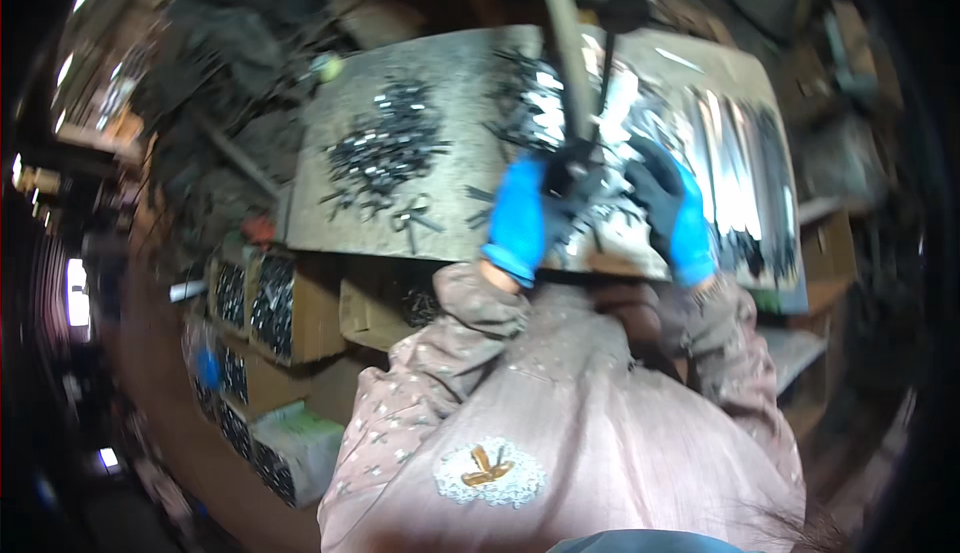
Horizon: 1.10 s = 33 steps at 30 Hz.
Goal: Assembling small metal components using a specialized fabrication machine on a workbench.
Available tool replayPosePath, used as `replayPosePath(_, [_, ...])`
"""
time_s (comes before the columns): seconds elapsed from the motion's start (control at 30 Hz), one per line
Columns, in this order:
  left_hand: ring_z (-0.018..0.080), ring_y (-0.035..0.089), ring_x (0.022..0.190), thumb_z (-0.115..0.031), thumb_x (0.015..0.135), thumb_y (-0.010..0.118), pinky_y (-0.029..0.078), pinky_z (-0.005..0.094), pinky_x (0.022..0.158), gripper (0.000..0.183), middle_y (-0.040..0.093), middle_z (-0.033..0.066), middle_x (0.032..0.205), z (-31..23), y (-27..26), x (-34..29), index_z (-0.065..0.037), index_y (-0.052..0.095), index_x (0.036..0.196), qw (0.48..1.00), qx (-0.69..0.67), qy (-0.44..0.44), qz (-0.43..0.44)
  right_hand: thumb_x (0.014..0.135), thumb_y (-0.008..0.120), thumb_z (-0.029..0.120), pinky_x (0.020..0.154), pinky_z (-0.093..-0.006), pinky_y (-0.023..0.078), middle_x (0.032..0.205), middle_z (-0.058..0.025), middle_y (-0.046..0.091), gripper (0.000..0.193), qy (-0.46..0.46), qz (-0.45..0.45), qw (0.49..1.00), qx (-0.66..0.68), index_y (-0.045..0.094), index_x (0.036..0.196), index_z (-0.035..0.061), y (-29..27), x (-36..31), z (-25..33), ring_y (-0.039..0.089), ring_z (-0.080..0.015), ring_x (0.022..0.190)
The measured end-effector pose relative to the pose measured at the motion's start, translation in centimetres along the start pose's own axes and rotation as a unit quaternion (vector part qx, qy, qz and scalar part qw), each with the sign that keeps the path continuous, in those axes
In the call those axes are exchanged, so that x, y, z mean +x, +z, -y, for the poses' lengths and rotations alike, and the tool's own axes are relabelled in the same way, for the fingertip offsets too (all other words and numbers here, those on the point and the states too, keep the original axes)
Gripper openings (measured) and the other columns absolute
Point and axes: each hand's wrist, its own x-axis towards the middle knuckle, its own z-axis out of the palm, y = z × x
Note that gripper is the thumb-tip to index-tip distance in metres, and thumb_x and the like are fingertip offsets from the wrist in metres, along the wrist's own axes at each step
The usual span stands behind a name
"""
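Both hands wear gloves with blue backs and dark grey fingers. Near the table's front edge, my left hand is beside the lower end of a pale upright post, its dark fingers blurred. My right hand is a short way to the right, its fingers curving in toward several small shiny metal pieces. Motion blur and glare hide what either hand holds, if anything. A heap of small dark metal pieces lies on the left of the worktable. Long flat metal strips lie side by side on the right.
A dark pile of metal pieces lies behind my left hand. Below the table's left side stand cardboard boxes filled with metal pieces. A thin dark rod runs beside the post. Dark clutter lies beyond the table's left edge.
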Motion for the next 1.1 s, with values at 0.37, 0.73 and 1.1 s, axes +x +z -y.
replayPosePath(0.37, [0.0149, 0.062, 0.105, 0.012, 0.092, 0.047, 0.051, 0.0281, 0.087, 0.032, 0.066, 0.0120, 0.112, -3.6, 1.5, 5.7, 0.007, 0.061, 0.121, 0.996, -0.054, 0.061, -0.033, 0.084, 0.071, 0.018, 0.065, -0.0407, 0.052, 0.078, -0.0117, 0.064, 0.011, -0.264, -0.075, 0.861, -0.428, 0.070, 0.089, 0.0086, -1.6, 2.7, 3.2, 0.064, -0.0318, 0.071])
replayPosePath(0.73, [0.0149, 0.070, 0.093, 0.006, 0.085, 0.064, 0.055, 0.0248, 0.067, 0.025, 0.069, 0.0105, 0.121, -1.5, 0.5, 9.2, -0.003, 0.069, 0.108, 0.934, 0.265, 0.240, 0.028, 0.076, 0.062, 0.000, 0.079, -0.0329, 0.053, 0.099, -0.0116, 0.065, 0.031, -0.154, 0.311, 0.919, -0.185, 0.067, 0.107, 0.0003, -4.8, 8.2, -0.1, 0.064, -0.0241, 0.087])
replayPosePath(1.1, [0.0129, 0.067, 0.090, 0.006, 0.091, 0.055, 0.054, 0.0241, 0.073, 0.031, 0.070, 0.0117, 0.113, -0.7, 1.0, 8.4, 0.001, 0.065, 0.119, 0.986, 0.126, 0.109, -0.002, 0.071, 0.062, 0.003, 0.075, -0.0303, 0.049, 0.082, -0.0111, 0.060, 0.021, -0.130, 0.323, 0.925, -0.152, 0.061, 0.092, -0.0024, -3.5, 8.4, 0.7, 0.057, -0.0245, 0.076])
